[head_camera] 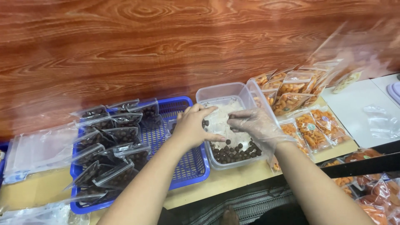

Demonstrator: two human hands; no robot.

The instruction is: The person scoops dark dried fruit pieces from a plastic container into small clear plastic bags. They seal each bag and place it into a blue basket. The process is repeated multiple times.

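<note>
1. Now we hold our bare left hand (192, 127) over the gap between the blue basket (189, 166) and the clear plastic tub (216, 93), its fingers (204, 111) curled around a small clear pouch (173, 127) that is mostly hidden behind the hand; a few dark round sweets show at the pouch mouth.
2. Our right hand (255, 125), in a thin see-through glove, hovers inside the tub, just beside the left hand. Its fingers (235, 123) are pinched together, but we cannot tell whether they grasp a sweet.
3. We see the dark round sweets (235, 152) heaped at the near end of the tub; the far end shows a pale lining.
4. We keep filled pouches of dark sweets (112, 141) stacked in overlapping rows in the left part of the blue basket, while its right part is bare mesh.
5. We have a pile of empty clear bags (37, 150) on the table (233, 175) left of the basket.
6. Right of the tub, we see pouches of orange snacks (310, 129) lying in rows, touching the tub's wall.
</note>
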